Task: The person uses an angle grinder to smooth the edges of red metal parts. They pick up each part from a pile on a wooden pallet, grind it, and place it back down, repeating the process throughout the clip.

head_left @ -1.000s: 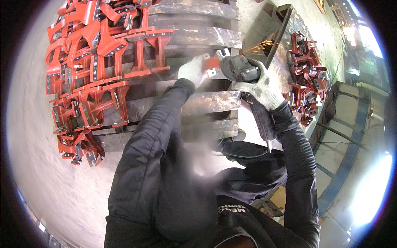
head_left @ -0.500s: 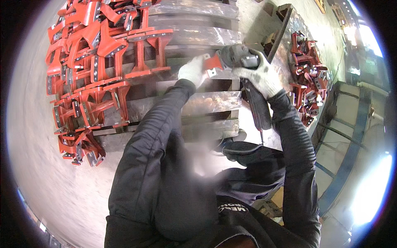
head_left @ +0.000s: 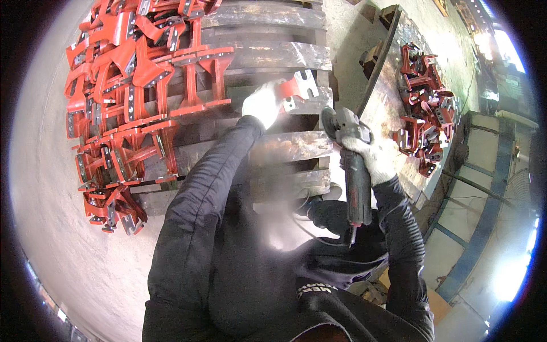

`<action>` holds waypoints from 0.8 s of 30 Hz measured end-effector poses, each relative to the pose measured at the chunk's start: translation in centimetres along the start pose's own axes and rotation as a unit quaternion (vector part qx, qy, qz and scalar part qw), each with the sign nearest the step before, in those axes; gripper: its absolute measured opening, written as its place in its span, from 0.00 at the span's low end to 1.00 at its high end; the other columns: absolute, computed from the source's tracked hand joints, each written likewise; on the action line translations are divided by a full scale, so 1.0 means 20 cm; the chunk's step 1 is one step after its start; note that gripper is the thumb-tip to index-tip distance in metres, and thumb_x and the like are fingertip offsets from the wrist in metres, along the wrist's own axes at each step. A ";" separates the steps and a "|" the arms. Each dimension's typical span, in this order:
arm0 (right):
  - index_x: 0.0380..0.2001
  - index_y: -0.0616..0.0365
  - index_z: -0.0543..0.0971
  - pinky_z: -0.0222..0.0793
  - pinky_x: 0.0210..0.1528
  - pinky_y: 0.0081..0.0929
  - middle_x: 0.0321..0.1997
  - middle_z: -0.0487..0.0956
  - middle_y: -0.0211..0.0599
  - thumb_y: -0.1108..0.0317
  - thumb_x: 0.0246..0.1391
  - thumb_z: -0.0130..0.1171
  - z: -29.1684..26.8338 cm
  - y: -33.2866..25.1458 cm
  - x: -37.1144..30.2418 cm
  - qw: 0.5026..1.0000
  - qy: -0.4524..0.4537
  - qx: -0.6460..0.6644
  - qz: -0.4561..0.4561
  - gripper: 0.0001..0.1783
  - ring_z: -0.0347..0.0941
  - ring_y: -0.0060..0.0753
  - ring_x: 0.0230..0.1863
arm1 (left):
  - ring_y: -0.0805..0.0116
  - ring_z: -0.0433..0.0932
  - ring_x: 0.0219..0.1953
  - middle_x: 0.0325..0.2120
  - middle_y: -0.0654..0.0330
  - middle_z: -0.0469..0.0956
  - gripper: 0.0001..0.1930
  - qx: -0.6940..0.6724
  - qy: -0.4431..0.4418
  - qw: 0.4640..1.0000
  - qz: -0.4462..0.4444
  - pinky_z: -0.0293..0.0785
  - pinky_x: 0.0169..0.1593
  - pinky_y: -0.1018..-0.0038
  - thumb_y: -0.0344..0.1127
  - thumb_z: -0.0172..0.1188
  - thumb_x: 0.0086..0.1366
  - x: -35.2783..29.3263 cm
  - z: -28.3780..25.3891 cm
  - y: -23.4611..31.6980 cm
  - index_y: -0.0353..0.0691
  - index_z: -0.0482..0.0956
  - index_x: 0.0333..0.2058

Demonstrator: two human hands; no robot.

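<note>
Above the pallet (head_left: 293, 147), near its right edge, see the red bracket (head_left: 290, 89), gripped at one end by the white-gloved left hand (head_left: 262, 105), with the bright forked end (head_left: 308, 85) turned to the right. Cannot tell from this view whether resting on the slats (head_left: 273, 55) or lifted above them. Just beyond the same edge, see the angle grinder (head_left: 358, 185), grasped close to its head by the right hand (head_left: 373, 159), with the disc (head_left: 329, 122) near the forked end but apart from it, and no sparks visible.

To work well, judging from this pose, hold the fingers behind the forked end, out of the path of the disc. Better to press the bracket firmly against a slat than to hold it in the air. Approach at a shallow angle, with light and even pressure, sending sparks away from the sleeves (head_left: 196, 199). Avoid touching the stacked red brackets (head_left: 154, 62) toward the pallet's left edge, or the heap of red parts (head_left: 424, 122) on the bench (head_left: 390, 91).
</note>
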State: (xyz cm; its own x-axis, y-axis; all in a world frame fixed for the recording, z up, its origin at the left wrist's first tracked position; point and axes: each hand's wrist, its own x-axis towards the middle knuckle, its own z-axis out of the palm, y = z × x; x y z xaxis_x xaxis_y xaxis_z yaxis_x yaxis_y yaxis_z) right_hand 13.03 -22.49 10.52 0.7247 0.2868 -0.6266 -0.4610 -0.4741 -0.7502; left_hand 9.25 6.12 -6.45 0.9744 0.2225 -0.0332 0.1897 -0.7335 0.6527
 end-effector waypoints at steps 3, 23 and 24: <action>0.54 0.60 0.71 0.80 0.27 0.30 0.31 0.79 0.38 0.66 0.52 0.68 0.02 -0.02 -0.06 0.995 0.052 0.076 0.043 0.28 0.77 0.31 0.22 | 0.45 0.83 0.41 0.40 0.39 0.81 0.33 0.035 -0.017 0.998 -0.057 0.80 0.43 0.57 0.52 0.58 0.66 0.04 0.01 -0.02 0.31 0.63 0.59; 0.67 0.59 0.63 0.75 0.53 0.31 0.54 0.77 0.40 0.65 0.42 0.76 0.03 0.03 0.18 0.949 0.194 -0.180 -0.174 0.49 0.76 0.31 0.51 | 0.69 0.79 0.46 0.42 0.58 0.82 0.15 -0.579 -0.249 0.754 -0.183 0.74 0.53 0.71 0.37 0.54 0.72 -0.28 -0.03 0.22 0.32 0.80 0.47; 0.67 0.59 0.64 0.75 0.53 0.31 0.54 0.77 0.41 0.65 0.42 0.76 0.03 0.04 0.19 0.950 0.193 -0.173 -0.176 0.49 0.76 0.31 0.51 | 0.69 0.79 0.47 0.42 0.59 0.82 0.15 -0.585 -0.266 0.744 -0.183 0.74 0.53 0.71 0.37 0.54 0.72 -0.28 -0.05 0.23 0.32 0.80 0.47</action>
State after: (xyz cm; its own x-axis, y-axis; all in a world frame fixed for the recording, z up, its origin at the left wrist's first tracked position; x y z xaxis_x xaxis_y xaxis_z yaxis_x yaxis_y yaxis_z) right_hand 15.07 -21.28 7.37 0.9671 0.1841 -0.1755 -0.0075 -0.6692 -0.7430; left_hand 4.56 2.10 -2.53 0.8522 -0.2444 -0.4626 0.5225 0.4432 0.7284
